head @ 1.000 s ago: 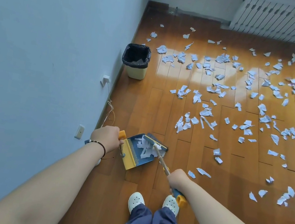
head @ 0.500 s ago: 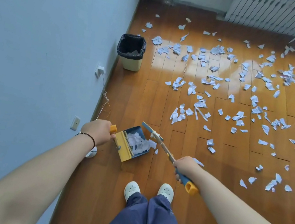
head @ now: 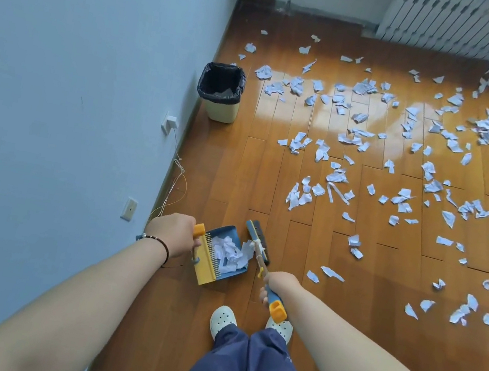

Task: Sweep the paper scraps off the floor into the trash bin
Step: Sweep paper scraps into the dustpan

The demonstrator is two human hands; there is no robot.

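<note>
White paper scraps (head: 229,256) now lie heaped in the dustpan (head: 217,256); the brush (head: 257,241) has swung to its right lip. Left hand (head: 174,233) grips the pan, right hand (head: 279,284) the brush; the trash bin (head: 220,91) waits far left.

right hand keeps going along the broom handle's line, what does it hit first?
Likely the scraps heaped at the dustpan mouth, where the broom head sits ahead of the right hand. Depth from this one view is uncertain.

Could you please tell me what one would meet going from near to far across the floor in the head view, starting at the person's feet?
White shoes → dustpan holding scraps → trash bin → radiator.
</note>
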